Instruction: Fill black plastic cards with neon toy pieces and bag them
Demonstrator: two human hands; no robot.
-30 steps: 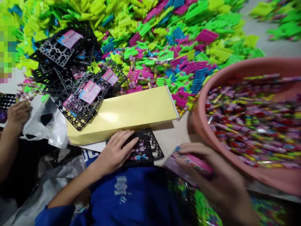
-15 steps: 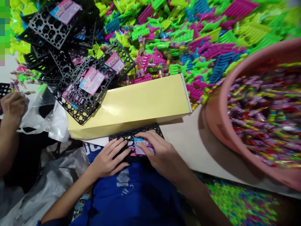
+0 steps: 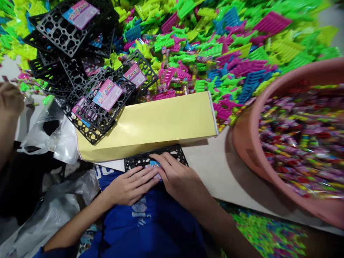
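Observation:
A black perforated tray (image 3: pixel 176 153) lies against the edge of the yellow sheet, close to my blue shirt. On it is a pink and blue label (image 3: pixel 155 164), mostly covered by my fingers. My left hand (image 3: pixel 131 184) rests flat over the label's lower left part, fingers extended and nearly touching the other hand. My right hand (image 3: pixel 174 172) is bent over the label's right side, fingertips pressing on it. The yellow sheet (image 3: pixel 161 116) lies just beyond the tray. More black trays with labels (image 3: pixel 109 95) overlap its left end.
A large pink tub (image 3: pixel 245 143) of wrapped candies stands at the right. Bright plastic toy pieces (image 3: pixel 185 50) are heaped across the back. A stack of black trays (image 3: pixel 63 36) sits at the back left. Another person's hand (image 3: pixel 10 98) is at the left edge, beside clear plastic bags (image 3: pixel 64 139).
My left hand has moved right over the label, closer to my right hand. Both now hide more of the label. The other person's hand has moved up and left.

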